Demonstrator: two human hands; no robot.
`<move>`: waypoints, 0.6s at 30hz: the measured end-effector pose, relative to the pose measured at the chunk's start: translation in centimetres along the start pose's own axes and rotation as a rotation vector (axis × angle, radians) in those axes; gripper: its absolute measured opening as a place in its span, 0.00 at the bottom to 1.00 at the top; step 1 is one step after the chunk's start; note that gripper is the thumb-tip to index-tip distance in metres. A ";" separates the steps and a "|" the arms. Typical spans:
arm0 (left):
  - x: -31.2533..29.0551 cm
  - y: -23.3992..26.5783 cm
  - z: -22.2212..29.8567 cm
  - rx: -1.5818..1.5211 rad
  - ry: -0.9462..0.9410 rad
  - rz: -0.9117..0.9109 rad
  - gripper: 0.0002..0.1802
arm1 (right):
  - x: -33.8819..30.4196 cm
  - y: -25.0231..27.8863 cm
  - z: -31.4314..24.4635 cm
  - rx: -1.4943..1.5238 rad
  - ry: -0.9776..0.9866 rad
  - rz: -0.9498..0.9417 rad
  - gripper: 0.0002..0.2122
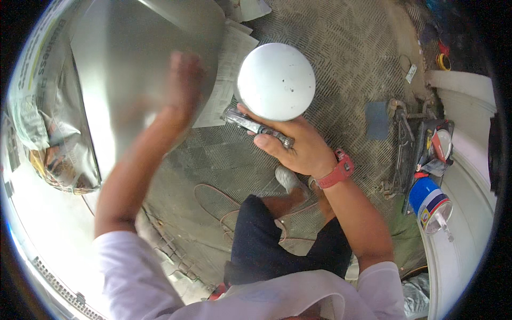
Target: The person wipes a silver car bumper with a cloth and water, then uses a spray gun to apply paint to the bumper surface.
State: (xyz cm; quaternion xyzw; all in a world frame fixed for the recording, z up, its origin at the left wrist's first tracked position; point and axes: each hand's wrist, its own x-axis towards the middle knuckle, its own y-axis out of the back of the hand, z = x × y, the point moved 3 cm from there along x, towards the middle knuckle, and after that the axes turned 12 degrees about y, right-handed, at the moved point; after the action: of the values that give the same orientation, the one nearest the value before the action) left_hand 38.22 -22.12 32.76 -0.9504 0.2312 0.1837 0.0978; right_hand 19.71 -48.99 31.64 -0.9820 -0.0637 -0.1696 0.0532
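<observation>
above the patterned floor in the head view, the right hand grips a metal spray gun, with the thumb along its near side. a round white cup sits at the far side of the gun, close against the hand. a red watch circles the right wrist. the left hand is in front of a large grey panel, blurred, so i cannot tell whether it is open or closed, or whether it touches the surface. sheets of newspaper lie beside the panel. a thin hose loops on the floor near the legs; on the right, a blue can stands tilted beside a metal frame.
</observation>
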 end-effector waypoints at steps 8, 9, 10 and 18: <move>5.6 4.9 -13.1 -0.356 0.669 -0.127 0.44 | -1.8 -0.7 5.5 -0.019 0.031 -0.047 0.28; 5.7 8.9 -10.5 -0.393 0.500 -0.310 0.44 | -2.6 -0.2 6.7 0.003 0.000 -0.025 0.27; 6.8 6.6 -6.3 -0.270 0.571 -0.226 0.43 | -3.2 -0.5 7.4 0.051 -0.014 -0.035 0.27; 12.0 4.4 15.3 -0.531 0.720 -0.131 0.45 | -7.4 -1.9 15.7 0.035 0.066 0.011 0.29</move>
State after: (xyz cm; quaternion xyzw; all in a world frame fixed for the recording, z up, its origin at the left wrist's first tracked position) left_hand 41.41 -26.63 13.57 -0.9586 0.1346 -0.1119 -0.2247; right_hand 17.62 -45.94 14.59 -0.9751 -0.0594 -0.2007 0.0733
